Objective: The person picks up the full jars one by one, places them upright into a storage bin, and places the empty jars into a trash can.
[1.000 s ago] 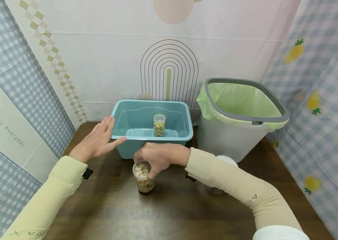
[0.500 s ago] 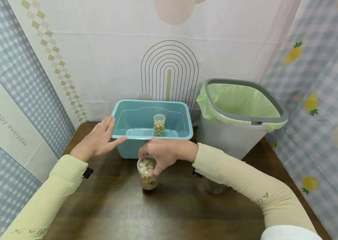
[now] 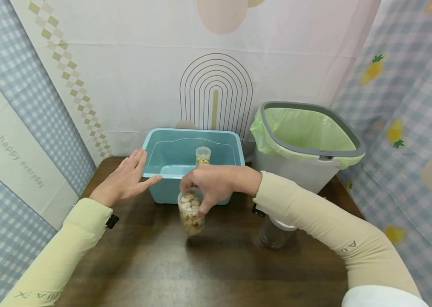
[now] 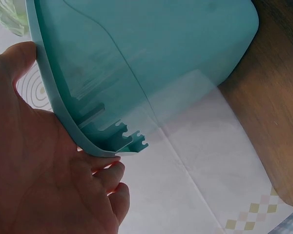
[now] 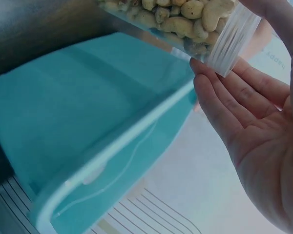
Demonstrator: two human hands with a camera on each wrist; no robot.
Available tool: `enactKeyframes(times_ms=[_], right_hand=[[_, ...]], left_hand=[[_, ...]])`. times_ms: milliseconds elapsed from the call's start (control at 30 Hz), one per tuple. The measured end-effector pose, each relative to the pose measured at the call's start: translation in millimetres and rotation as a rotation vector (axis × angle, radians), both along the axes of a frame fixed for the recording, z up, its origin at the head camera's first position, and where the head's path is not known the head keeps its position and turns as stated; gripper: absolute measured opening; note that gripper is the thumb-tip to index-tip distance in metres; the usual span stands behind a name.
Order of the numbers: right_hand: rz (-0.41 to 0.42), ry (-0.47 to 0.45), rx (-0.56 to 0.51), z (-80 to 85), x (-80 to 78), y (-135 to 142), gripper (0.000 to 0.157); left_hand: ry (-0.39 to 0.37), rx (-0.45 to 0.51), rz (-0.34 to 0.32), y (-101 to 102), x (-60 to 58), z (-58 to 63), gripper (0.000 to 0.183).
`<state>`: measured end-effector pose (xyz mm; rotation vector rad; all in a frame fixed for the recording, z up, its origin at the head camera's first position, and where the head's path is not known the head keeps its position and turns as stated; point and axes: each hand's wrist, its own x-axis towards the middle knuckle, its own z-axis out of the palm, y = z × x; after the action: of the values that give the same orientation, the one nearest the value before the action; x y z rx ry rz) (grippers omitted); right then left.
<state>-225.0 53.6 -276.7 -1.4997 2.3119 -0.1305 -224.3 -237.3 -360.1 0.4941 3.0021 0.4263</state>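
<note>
My right hand (image 3: 217, 183) grips a clear plastic jar of cashews (image 3: 191, 213) near its top, thumb on one side and fingers on the other. The jar hangs just above the table, in front of the blue bin (image 3: 171, 189). Its ribbed clear top and the cashews (image 5: 185, 22) show close up in the right wrist view. My left hand (image 3: 124, 177) rests on the bin's left rim with fingers extended and thumb across the front corner. Inside the bin stands a smaller clear jar (image 3: 203, 154) with yellowish contents, its lower part hidden by the right hand.
A grey trash can (image 3: 289, 166) with a green liner (image 3: 312, 128) stands right of the bin. An empty-looking clear jar (image 3: 273, 234) sits on the brown table (image 3: 200, 277), partly behind the right forearm. Patterned cloth (image 3: 131, 85) hangs behind and at both sides.
My right hand has raised the cashew jar off the table, moving it slightly right and towards the bin. More of the clear jar by the forearm shows. The left hand stays put.
</note>
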Motion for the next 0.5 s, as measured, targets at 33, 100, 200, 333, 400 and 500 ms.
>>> enactKeyframes(times_ms=[33,100,200,333,400,500], right_hand=[[-0.007,-0.004,-0.001,3.1,-0.7,0.7,0.059],[-0.021,-0.009,-0.002,9.5,-2.0,1.9,0.059],[-0.033,0.0,-0.006,18.8,-4.3,3.3,0.059],[-0.034,0.022,-0.022,30.5,-7.8,4.3,0.056],[-0.041,0.023,-0.031,36.0,-9.6,4.8,0.056],[-0.057,0.019,-0.041,45.0,-11.7,6.2,0.055]], left_hand=[[-0.003,-0.001,0.001,0.1,-0.1,0.1,0.104],[-0.004,-0.004,0.0,0.2,-0.6,0.6,0.104],[-0.003,-0.009,-0.005,0.1,-1.1,1.5,0.105],[-0.003,-0.009,-0.005,-0.6,-1.6,0.9,0.104],[-0.007,-0.005,-0.002,-0.8,-1.6,0.4,0.104],[-0.012,-0.001,0.0,-1.2,-1.5,-0.4,0.103]])
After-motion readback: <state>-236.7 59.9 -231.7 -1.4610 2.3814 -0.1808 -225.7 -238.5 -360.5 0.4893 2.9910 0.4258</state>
